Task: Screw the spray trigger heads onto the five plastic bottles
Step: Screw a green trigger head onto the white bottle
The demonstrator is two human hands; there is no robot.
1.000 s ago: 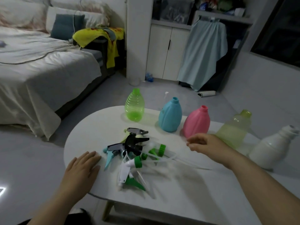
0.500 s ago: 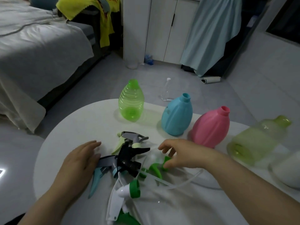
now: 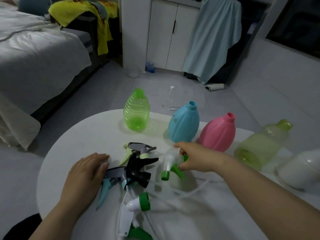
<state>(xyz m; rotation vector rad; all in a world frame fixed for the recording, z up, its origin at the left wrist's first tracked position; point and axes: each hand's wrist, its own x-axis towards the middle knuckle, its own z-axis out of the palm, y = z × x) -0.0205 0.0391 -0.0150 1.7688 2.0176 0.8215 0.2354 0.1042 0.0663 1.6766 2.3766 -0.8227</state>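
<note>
- Trigger head (image 3: 168,163), clear with green collar: seemingly raised just off the bench (image 3: 78,135), near the blue bottle (image 3: 184,123); its tube seems to trail into the pile of other heads (image 3: 138,172).
- Right hand (image 3: 195,159): fingers pinch that head by its body.
- Left hand (image 3: 86,172): flat, fingers together, resting on the bench against a grey head (image 3: 114,173).
- Judgement: draw the tube clear of the tangle, feed it down an open neck, seat the collar square, then turn.

Dim, bluish; blurred, edges warped
</note>
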